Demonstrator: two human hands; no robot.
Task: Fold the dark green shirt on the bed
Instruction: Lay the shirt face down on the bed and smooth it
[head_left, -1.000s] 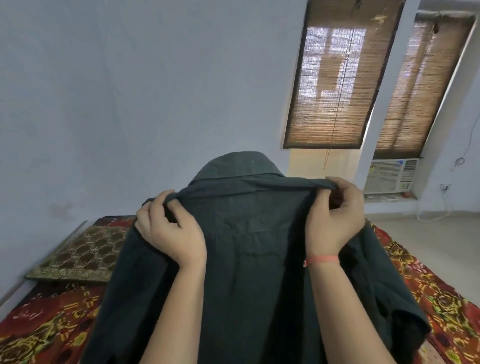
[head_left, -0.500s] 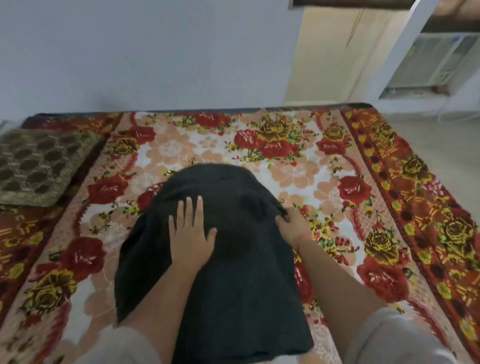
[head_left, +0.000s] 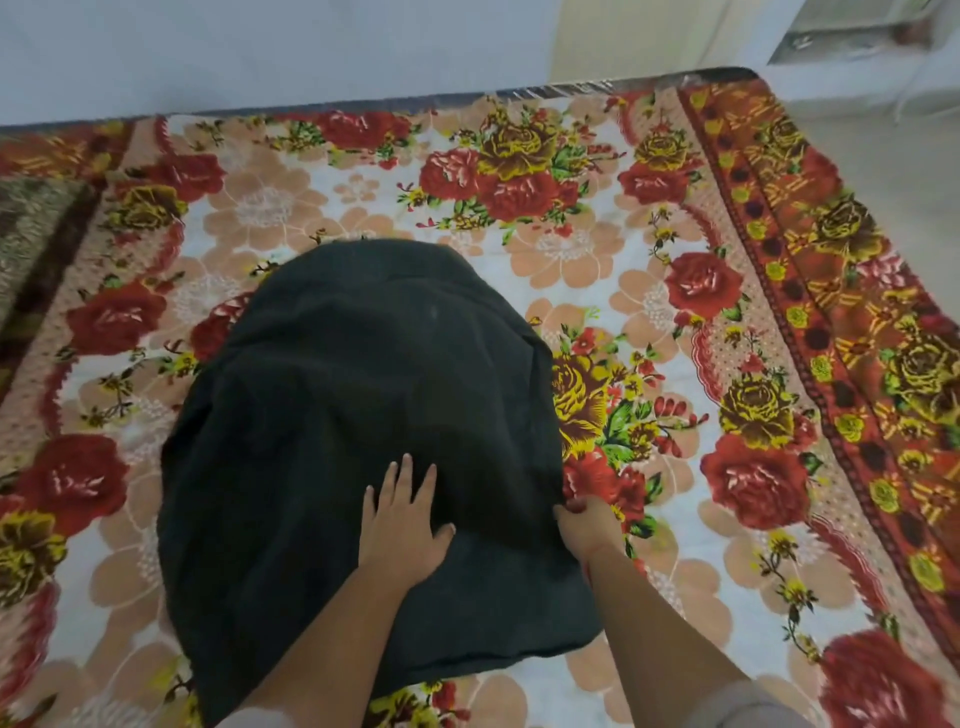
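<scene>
The dark green shirt (head_left: 358, 415) lies spread flat on the flowered bed cover (head_left: 675, 322), collar end away from me. My left hand (head_left: 405, 525) rests palm down on the lower middle of the shirt, fingers apart. At the shirt's right edge my right hand (head_left: 587, 525) has its fingers curled on the fabric's side edge, partly tucked under it. Both forearms reach in from the bottom of the view.
A brown patterned cushion (head_left: 31, 234) lies at the bed's left edge. The bed's far edge meets a pale wall (head_left: 260, 47). To the right, beyond the red border of the cover, is bare floor (head_left: 909, 156).
One second ago both hands held the shirt up by the shoulders. It now lies on the bed, and both hands have slid down toward its lower part; my view has tilted downward.
</scene>
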